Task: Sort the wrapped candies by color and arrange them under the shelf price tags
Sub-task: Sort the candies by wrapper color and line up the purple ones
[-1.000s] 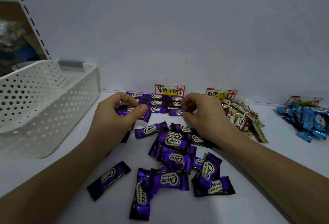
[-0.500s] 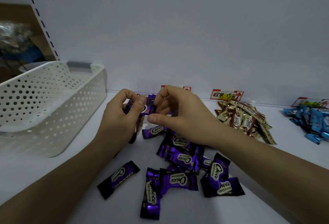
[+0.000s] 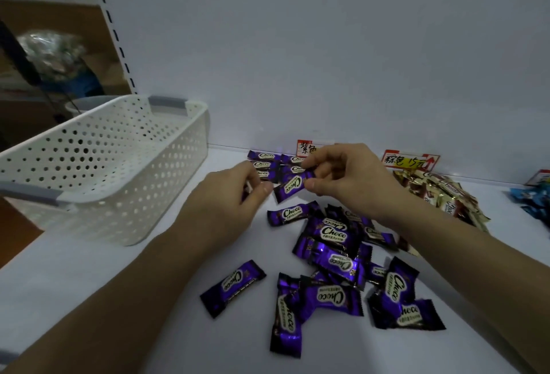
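Right hand (image 3: 346, 178) pinches one purple Choco candy (image 3: 293, 185) between thumb and forefinger at frame centre, just below the purple candy row (image 3: 264, 163). Left hand (image 3: 229, 205) is curled beside it; whether it holds anything cannot be told.

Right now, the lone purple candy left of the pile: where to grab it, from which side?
Pinch the lone candy across its narrow middle, coming from straight above. It lies flat and diagonal, apart from the pile, both long edges free.
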Available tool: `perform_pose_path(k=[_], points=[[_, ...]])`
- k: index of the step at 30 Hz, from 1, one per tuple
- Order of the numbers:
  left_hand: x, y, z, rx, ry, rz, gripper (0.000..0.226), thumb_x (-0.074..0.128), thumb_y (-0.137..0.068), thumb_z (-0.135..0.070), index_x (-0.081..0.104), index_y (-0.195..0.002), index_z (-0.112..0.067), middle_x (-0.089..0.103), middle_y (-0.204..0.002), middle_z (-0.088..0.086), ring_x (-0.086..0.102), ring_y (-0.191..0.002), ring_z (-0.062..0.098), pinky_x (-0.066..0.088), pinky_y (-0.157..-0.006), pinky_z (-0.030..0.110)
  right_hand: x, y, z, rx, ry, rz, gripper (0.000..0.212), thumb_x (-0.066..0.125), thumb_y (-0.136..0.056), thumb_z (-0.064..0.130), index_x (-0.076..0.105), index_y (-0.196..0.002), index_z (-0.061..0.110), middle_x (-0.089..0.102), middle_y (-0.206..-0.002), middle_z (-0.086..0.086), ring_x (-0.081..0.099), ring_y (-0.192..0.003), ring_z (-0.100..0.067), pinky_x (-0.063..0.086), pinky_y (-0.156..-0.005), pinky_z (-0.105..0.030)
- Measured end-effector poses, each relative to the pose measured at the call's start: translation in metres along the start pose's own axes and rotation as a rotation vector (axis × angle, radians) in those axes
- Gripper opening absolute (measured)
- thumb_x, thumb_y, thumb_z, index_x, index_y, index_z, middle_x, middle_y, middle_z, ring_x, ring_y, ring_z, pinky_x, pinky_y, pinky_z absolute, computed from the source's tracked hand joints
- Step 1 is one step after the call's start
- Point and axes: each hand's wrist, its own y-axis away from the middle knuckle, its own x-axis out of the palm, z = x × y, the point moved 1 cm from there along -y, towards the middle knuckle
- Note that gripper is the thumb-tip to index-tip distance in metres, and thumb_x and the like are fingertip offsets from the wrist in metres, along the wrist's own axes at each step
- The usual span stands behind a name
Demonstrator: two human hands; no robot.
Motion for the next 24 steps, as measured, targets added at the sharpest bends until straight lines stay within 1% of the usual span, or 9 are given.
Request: perform_pose_path(k=[3,5,8,10,12,14,17,20,24], points=[[-0.003,0.000,-0.003,-0.027,0.178,-0.072,0.021,0.055,-0.098,-0.044,0.060,-0.086,-0.027,0.063,-0.075,-0.005,0.058,-0.071,0.008,0.048,-0.067,0.032,0.000,-0.003,0.009,-0.004,-0.106,0.009,0.012,0.078,-0.084,0.003,0.076,-0.092,0.012,0.064,-0.076,-0.022,0.061,-0.065,-0.020,0.053,-0.065,-0.023],[-0.006,0.001,-0.003,-0.049,0.262,-0.067,0.013,0.056,-0.100,-0.035,0.061,-0.089,-0.030,0.065,-0.080,-0.006,0.060,-0.076,0.006,0.046,-0.069,0.024,-0.002,-0.006,0.014,-0.004,-0.121,-0.004,0.010,0.076,-0.083,0.001,0.075,-0.086,0.010,0.062,-0.075,-0.024,0.058,-0.066,-0.020,0.050,-0.061,-0.027],[-0.015,0.004,-0.008,-0.131,0.385,0.036,0.038,0.041,-0.099,-0.052,0.065,-0.102,-0.024,0.070,-0.095,-0.001,0.066,-0.092,0.015,0.053,-0.085,0.038,-0.004,-0.009,0.018,-0.028,-0.085,0.010,0.012,0.075,-0.081,0.000,0.074,-0.080,0.012,0.064,-0.072,-0.020,0.059,-0.066,-0.021,0.056,-0.066,-0.038],[-0.026,0.011,-0.013,-0.155,0.435,0.076,0.044,0.033,-0.101,-0.052,0.067,-0.110,-0.024,0.072,-0.104,-0.005,0.065,-0.103,0.012,0.050,-0.096,0.037,-0.007,-0.010,0.016,-0.033,-0.056,-0.008,0.013,0.074,-0.080,0.002,0.074,-0.077,0.014,0.066,-0.073,-0.018,0.061,-0.066,-0.019,0.059,-0.074,-0.045],[-0.034,0.023,-0.015,-0.168,0.272,0.135,0.042,0.032,-0.104,-0.051,0.062,-0.123,-0.028,0.066,-0.119,-0.010,0.059,-0.113,0.009,0.047,-0.098,0.033,-0.009,-0.010,0.013,-0.046,-0.029,-0.033,0.012,0.075,-0.079,0.006,0.074,-0.074,0.017,0.065,-0.065,-0.008,0.061,-0.064,-0.016,0.059,-0.073,-0.044],[-0.033,0.039,-0.016,-0.205,-0.191,0.189,0.068,0.021,-0.093,-0.070,0.048,-0.138,-0.027,0.053,-0.135,-0.002,0.050,-0.124,0.018,0.045,-0.101,0.040,-0.008,-0.009,0.009,-0.067,-0.004,-0.071,0.010,0.079,-0.077,0.014,0.073,-0.071,0.018,0.063,-0.060,-0.001,0.057,-0.059,-0.013,0.055,-0.065,-0.037],[-0.019,0.053,-0.028,-0.259,-0.652,0.175,0.101,-0.002,-0.072,-0.086,0.032,-0.145,-0.025,0.048,-0.130,0.004,0.047,-0.120,0.026,0.047,-0.094,0.047,-0.006,-0.006,0.007,-0.083,0.030,-0.128,0.021,0.086,-0.077,0.026,0.070,-0.068,0.016,0.060,-0.057,-0.002,0.050,-0.050,-0.007,0.044,-0.054,-0.024],[-0.004,0.041,-0.035,-0.231,-0.714,0.157,0.106,0.001,-0.074,-0.087,0.025,-0.151,-0.019,0.046,-0.128,0.007,0.048,-0.116,0.027,0.049,-0.084,0.044,-0.009,-0.005,0.006,-0.101,0.032,-0.180,0.022,0.087,-0.076,0.027,0.069,-0.068,0.017,0.057,-0.055,0.003,0.047,-0.048,-0.005,0.041,-0.053,-0.022],[0.003,0.015,-0.034,-0.145,-0.708,0.281,0.067,0.030,-0.097,-0.070,0.045,-0.132,-0.015,0.050,-0.117,0.010,0.056,-0.102,0.032,0.039,-0.071,0.036,-0.017,0.000,0.005,-0.124,0.021,-0.197,0.021,0.086,-0.077,0.027,0.069,-0.069,0.017,0.059,-0.058,-0.001,0.049,-0.050,-0.005,0.045,-0.055,-0.024]])
